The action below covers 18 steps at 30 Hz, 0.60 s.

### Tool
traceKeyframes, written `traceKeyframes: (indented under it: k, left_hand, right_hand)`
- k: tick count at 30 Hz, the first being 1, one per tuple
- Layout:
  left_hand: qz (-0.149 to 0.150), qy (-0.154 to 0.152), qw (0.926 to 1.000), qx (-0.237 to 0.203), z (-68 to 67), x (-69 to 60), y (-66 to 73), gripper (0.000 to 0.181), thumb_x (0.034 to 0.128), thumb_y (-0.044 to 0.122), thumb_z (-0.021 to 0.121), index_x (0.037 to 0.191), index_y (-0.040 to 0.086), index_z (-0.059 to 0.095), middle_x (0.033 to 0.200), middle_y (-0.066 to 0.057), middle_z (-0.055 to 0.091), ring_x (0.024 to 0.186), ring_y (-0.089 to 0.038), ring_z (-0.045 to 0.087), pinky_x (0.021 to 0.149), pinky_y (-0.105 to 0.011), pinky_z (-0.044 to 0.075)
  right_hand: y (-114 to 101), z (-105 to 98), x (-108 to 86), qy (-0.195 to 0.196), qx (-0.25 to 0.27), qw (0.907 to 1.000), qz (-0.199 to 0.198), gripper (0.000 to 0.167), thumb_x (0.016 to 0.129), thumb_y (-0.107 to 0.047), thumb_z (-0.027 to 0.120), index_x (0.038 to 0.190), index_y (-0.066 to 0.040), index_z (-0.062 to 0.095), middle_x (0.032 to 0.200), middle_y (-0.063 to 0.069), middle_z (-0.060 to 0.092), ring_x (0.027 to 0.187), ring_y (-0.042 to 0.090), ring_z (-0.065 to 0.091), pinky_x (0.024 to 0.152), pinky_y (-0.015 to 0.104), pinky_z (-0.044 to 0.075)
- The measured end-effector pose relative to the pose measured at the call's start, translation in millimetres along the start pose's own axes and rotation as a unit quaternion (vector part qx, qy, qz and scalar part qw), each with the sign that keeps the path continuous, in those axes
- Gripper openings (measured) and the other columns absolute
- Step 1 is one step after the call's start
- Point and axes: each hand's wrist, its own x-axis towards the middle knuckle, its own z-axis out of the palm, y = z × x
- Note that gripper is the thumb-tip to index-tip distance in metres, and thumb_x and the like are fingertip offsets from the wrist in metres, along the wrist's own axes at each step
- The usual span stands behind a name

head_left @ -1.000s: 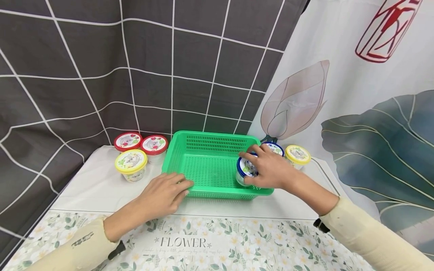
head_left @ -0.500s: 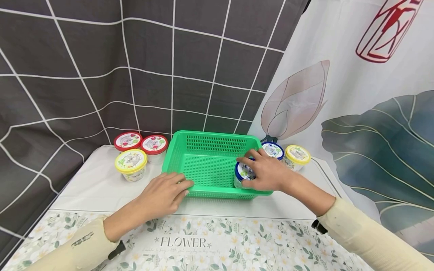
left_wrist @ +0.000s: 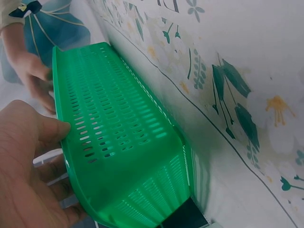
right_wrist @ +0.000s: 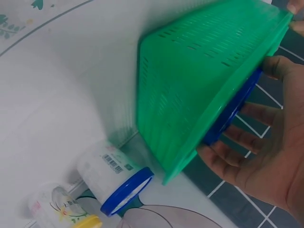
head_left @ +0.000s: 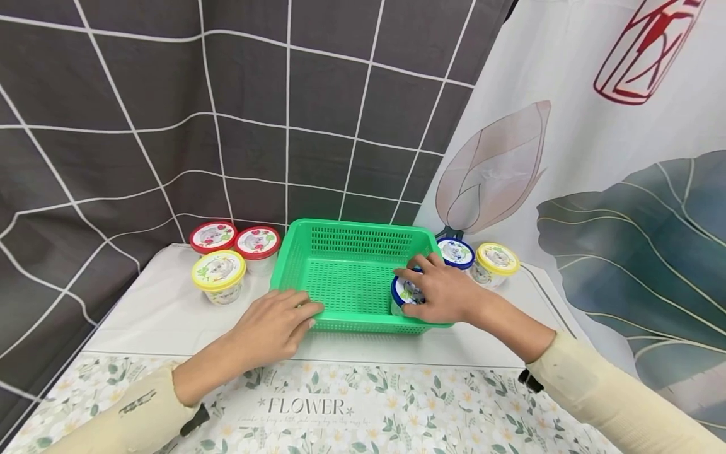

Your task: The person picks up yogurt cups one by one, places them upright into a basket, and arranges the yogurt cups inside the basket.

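Observation:
A green perforated plastic basket stands on the table. My left hand holds its near-left rim, the thumb on the outer side and the fingers over the edge in the left wrist view. My right hand grips a tub with a blue lid by its lid, inside the basket's near right corner. From the right wrist, the blue lid shows behind the basket rim with fingers around it. The tub's lower part is hidden by the basket wall.
Right of the basket stand another blue-lidded tub and a yellow-lidded tub. To its left are two red-lidded tubs and a yellow-lidded one. A dark grid curtain hangs behind. Flowered cloth covers the table's front.
My right hand has lowered the blue-lidded tub slightly, towards the basket's near right corner. The blue-lidded tub outside the basket shows more fully. My left hand has stayed on the rim.

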Motion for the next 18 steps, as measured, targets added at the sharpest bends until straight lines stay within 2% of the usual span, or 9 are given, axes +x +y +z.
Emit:
traceKeyframes:
  k: [8, 18]
  left_hand:
    - [0.0, 0.003, 1.0, -0.001, 0.6, -0.4, -1.1, 0.026, 0.1034, 0.015, 0.078, 0.13, 0.014, 0.082, 0.111, -0.001, 0.078, 0.101, -0.02, 0.072, 0.084, -0.039, 0.06]
    - [0.002, 0.004, 1.0, 0.002, 0.6, 0.1, -1.0, 0.026, 0.1037, 0.016, 0.078, 0.13, 0.016, 0.082, 0.112, -0.001, 0.078, 0.104, -0.022, 0.074, 0.086, -0.04, 0.061]
  right_hand:
    - [-0.7, 2.3, 3.0, -0.017, -0.003, 0.9998, 0.004, 0.063, 0.103, -0.048, 0.07, 0.158, -0.017, 0.066, 0.146, 0.014, 0.062, 0.118, 0.031, 0.054, 0.089, 0.051, 0.058]
    - [-0.8, 2.0, 6.7, -0.045, -0.003, 0.999, 0.005, 0.063, 0.104, -0.047, 0.068, 0.158, -0.014, 0.066, 0.145, 0.016, 0.062, 0.116, 0.032, 0.053, 0.092, 0.052, 0.056]
